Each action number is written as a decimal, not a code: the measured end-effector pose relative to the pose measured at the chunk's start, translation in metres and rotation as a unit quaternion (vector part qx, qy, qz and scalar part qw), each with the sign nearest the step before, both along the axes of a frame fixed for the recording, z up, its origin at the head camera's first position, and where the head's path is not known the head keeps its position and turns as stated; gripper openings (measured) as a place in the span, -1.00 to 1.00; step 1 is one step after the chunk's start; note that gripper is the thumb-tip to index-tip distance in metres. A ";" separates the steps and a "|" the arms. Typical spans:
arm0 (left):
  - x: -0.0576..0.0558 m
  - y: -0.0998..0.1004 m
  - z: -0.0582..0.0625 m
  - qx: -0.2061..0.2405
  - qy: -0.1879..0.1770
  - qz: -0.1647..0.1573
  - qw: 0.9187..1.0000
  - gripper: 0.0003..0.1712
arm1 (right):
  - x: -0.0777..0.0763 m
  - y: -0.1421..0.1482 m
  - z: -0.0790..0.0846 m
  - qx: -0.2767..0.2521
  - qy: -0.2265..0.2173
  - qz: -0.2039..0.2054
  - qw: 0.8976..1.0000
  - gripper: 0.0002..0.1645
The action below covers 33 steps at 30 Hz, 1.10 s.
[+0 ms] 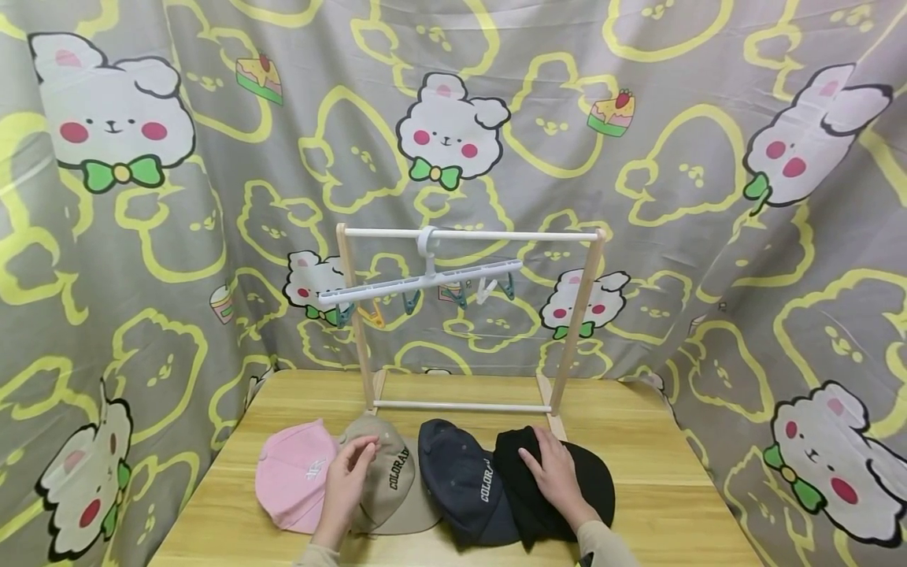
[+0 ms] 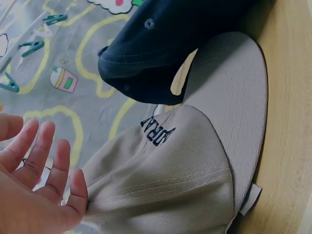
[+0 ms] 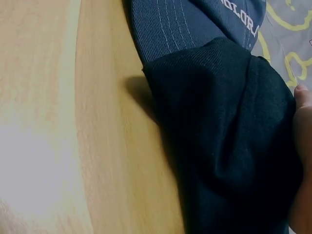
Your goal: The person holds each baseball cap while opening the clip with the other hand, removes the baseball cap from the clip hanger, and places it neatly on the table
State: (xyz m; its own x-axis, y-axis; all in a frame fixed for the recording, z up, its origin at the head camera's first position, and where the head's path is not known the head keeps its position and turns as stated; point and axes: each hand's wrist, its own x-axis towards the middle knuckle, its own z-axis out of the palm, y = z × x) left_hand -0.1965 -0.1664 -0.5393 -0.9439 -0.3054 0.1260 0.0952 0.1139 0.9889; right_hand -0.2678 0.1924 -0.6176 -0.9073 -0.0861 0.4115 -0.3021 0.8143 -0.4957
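Note:
Four caps stand in a row on the table: a pink cap (image 1: 294, 476), a beige cap (image 1: 383, 504), a navy cap (image 1: 457, 480) and a black cap (image 1: 598, 480). My left hand (image 1: 349, 476) hovers over the side of the beige cap, its fingers loosely bent and holding nothing; the left wrist view shows its fingers (image 2: 58, 165) spread beside the beige crown. With the right hand (image 1: 556, 476) I grip the black cap near its top, thumb to the left. Fabric folds show on the black cap (image 3: 219, 126) in the right wrist view; the fingertips are hidden there.
Behind the caps stands a wooden rack (image 1: 579, 331) with white rods. From its top rod hangs a pale hanger (image 1: 432, 279), tilted, with several clips (image 1: 460, 295) in teal, yellow and white. Patterned curtain (image 1: 453, 134) surrounds the wooden table (image 1: 659, 472).

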 end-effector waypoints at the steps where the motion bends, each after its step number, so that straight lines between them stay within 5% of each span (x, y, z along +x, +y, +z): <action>1: 0.000 0.000 0.000 -0.001 -0.003 0.001 1.000 -0.70 | 0.000 0.000 0.000 0.003 -0.003 0.000 1.000 -0.32; 20: 0.003 -0.003 0.008 -0.061 0.010 0.014 0.998 -0.73 | -0.001 0.001 0.000 -0.006 0.002 -0.008 1.000 -0.35; 33: -0.005 -0.017 0.017 -0.185 0.070 0.039 0.979 -0.83 | 0.000 0.008 0.010 -0.018 -0.044 0.013 0.999 -0.31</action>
State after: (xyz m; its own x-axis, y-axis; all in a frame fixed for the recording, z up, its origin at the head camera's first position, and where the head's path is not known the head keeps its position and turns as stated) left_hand -0.2014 -0.1831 -0.5220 -0.8850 -0.2843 0.3688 0.2044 0.4743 0.8563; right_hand -0.2673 0.2002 -0.6071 -0.9376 -0.0971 0.3338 -0.2775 0.7873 -0.5506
